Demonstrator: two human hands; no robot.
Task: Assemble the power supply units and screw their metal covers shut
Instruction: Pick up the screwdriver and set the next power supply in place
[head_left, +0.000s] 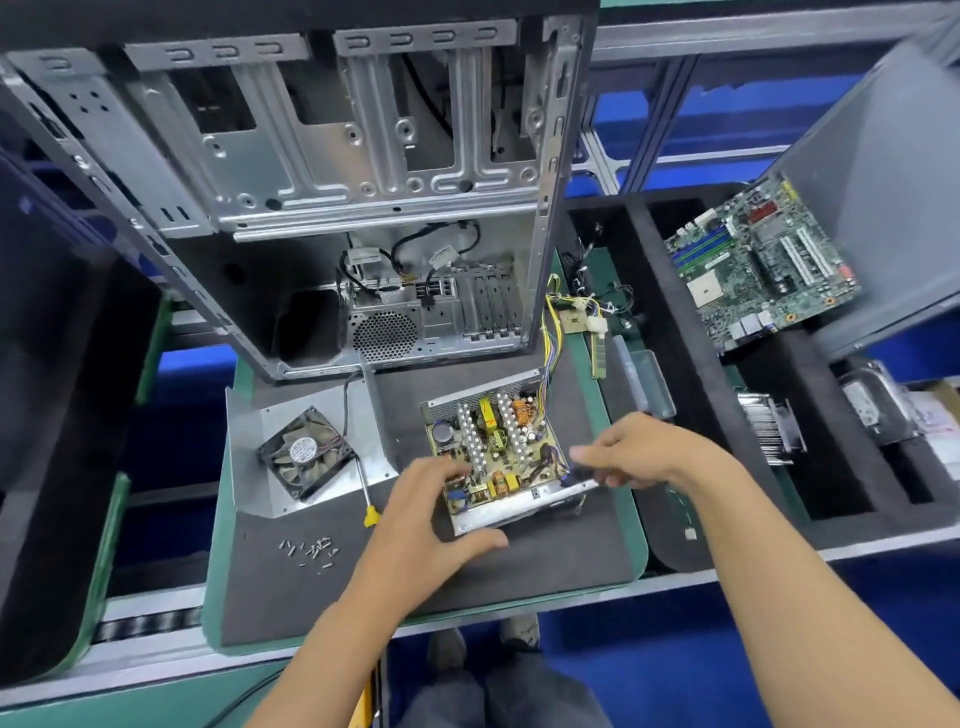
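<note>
Hands on the open power box

Power supply unit (496, 452) sits near the middle of the grey mat (363, 587), with its lid off, so we can see all the little parts inside. Our left hand (421, 514) is at its near left corner. The fingers are spread, the fingertips rest on the board edge and the thumb reaches along the front wall. Our right hand (631, 449) is at the right side, fingers curled and pinching something dark there, maybe the wires; we cannot tell for sure.

The metal cover (306, 441) with the fan (306, 452) lies flat by the mat's left edge, well apart from the box. A yellow screwdriver (370, 506) lies between them, and small screws (311, 551) sit near the mat's front left.

We think the box is stiff and a bit heavy. Its metal walls are the safe place to hold. The parts inside look easy to break, and the thin edges may be sharp, so we should keep our fingers on the outside walls.
</note>
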